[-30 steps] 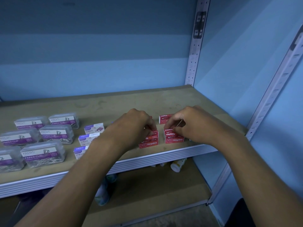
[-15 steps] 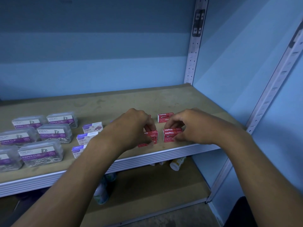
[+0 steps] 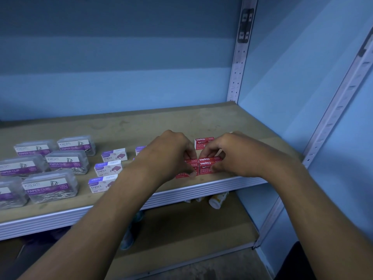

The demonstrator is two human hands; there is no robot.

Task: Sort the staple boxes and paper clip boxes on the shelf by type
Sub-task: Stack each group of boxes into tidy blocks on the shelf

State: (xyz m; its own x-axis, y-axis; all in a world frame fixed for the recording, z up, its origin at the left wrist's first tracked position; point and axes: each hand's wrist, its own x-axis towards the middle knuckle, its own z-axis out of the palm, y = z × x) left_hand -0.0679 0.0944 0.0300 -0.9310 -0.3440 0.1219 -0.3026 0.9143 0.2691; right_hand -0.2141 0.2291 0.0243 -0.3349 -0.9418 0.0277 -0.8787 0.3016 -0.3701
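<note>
Since a second ago both hands have drawn closer together over the red staple boxes [image 3: 209,165] near the front edge of the shelf [image 3: 201,118], which now sit packed side by side. Curled fingers of the left hand [image 3: 171,150] pinch the left stack of red boxes, while the right hand [image 3: 232,152] pinches the right stack. Purple-and-white staple boxes [image 3: 109,168] lie in a column left of them, and clear paper clip boxes [image 3: 50,184] stand grouped at far left.
</note>
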